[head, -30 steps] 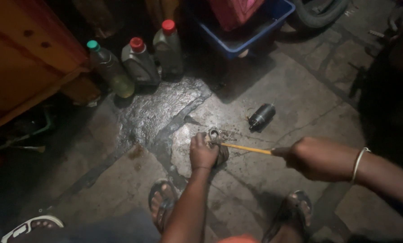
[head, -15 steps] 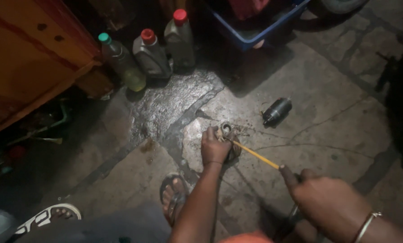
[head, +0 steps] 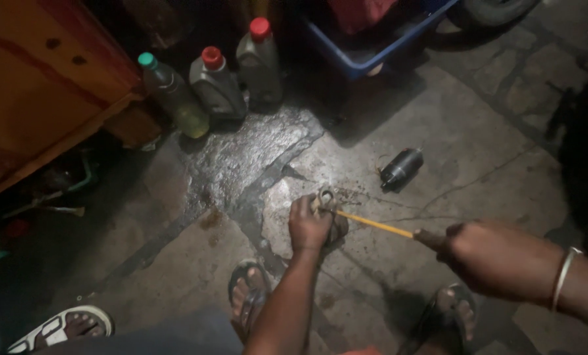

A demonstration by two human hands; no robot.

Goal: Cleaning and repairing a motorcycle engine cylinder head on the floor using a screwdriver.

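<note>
Left hand (head: 309,225) clamps the small metal part (head: 327,199) to the stone floor (head: 478,164), just left of the black cylinder (head: 401,168); right hand (head: 497,256), fisted on the yellow-shafted screwdriver (head: 376,225), should drive straight, tip seated.

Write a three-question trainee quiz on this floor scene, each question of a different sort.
1. True or false: the left hand rests on the small metal part on the stone floor.
2. What does the right hand hold? A) a hammer B) a thin yellow rod by its dark handle C) a bottle
3. Fill in: the dark cylinder lies on its ___ beyond the rod.

Key: 1 true. 2 B. 3 side.
</note>
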